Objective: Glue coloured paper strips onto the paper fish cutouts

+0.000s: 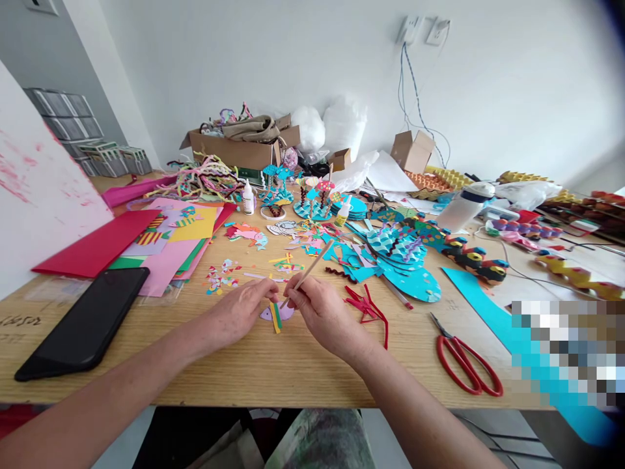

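While the right hand [319,311] grips a thin wooden stick [316,262] between thumb and fingers, its lower end directed at the work, the left hand [240,309] lies opposite with fingers drawn together; whether these pinch anything cannot be told. The purple paper fish [266,314] lies flat on the wooden table [215,381], between the two hands and partly hidden by the right; yellow and green paper strips [276,320] cross its body. The step in hand appears to be placing or fixing the strips with the stick's tip. The next move seems to call for a steady fish and light, exact pressure, since loose paper could shift.

Containers: behind the work stand a white squeeze bottle [249,198] and a second small bottle [342,213], both apparently for glue, their fill levels unclear. At the rear, an open cardboard box [229,149] holds folded brown cloth [251,128] and other tangled material, heaped above its rim. A smaller open carton [411,153] stands to its right, its contents hidden. Between them, white plastic bags [344,124] bulge, their filling indistinct. A translucent bottle [459,210] with a dark-banded cap leans at right.
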The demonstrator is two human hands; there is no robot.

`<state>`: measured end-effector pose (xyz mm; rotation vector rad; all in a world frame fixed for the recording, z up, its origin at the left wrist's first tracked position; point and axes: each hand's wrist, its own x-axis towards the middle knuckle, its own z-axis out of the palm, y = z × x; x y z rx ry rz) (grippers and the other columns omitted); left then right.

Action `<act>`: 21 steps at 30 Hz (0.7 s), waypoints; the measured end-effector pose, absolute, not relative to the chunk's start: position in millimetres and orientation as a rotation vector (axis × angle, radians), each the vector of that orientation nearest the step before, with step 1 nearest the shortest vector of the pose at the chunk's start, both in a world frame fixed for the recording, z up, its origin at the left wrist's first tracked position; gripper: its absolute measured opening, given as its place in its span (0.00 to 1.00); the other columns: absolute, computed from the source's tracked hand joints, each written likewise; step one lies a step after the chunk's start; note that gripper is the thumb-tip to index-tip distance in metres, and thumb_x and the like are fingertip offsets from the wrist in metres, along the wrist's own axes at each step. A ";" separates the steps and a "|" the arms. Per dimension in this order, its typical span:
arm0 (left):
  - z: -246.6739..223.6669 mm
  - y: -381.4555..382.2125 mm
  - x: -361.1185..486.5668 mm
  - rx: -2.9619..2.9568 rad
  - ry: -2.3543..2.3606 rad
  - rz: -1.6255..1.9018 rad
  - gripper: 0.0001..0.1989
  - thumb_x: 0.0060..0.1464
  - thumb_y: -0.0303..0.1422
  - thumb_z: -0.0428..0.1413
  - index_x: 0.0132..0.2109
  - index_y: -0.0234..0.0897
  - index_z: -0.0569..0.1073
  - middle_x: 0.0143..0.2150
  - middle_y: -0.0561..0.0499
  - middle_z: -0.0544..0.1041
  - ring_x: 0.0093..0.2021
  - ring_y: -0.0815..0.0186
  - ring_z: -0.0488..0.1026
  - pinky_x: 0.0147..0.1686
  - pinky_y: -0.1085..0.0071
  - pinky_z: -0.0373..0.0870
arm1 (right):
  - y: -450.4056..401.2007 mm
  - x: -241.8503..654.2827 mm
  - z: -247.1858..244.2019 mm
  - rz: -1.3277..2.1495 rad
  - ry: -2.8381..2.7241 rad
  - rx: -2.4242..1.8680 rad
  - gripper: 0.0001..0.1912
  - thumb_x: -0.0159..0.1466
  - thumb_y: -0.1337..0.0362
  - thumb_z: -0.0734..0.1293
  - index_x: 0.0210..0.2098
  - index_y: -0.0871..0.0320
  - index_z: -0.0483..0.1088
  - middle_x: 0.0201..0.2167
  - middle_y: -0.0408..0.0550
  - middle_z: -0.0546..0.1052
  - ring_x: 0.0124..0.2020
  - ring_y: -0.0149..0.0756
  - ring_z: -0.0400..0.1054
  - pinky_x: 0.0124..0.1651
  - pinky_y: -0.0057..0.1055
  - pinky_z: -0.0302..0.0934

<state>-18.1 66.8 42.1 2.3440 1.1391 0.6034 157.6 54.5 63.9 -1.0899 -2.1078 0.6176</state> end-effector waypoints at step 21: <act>34.3 68.8 -18.3 2.332 1.132 0.626 0.11 0.51 0.25 0.41 0.39 0.37 0.65 0.38 0.49 0.72 0.40 0.65 0.69 0.40 0.68 0.65 | 55.9 150.1 66.5 0.610 -2.173 -1.081 0.06 0.61 0.72 0.56 0.30 0.59 0.62 0.28 0.45 0.70 0.30 0.30 0.63 0.33 0.25 0.55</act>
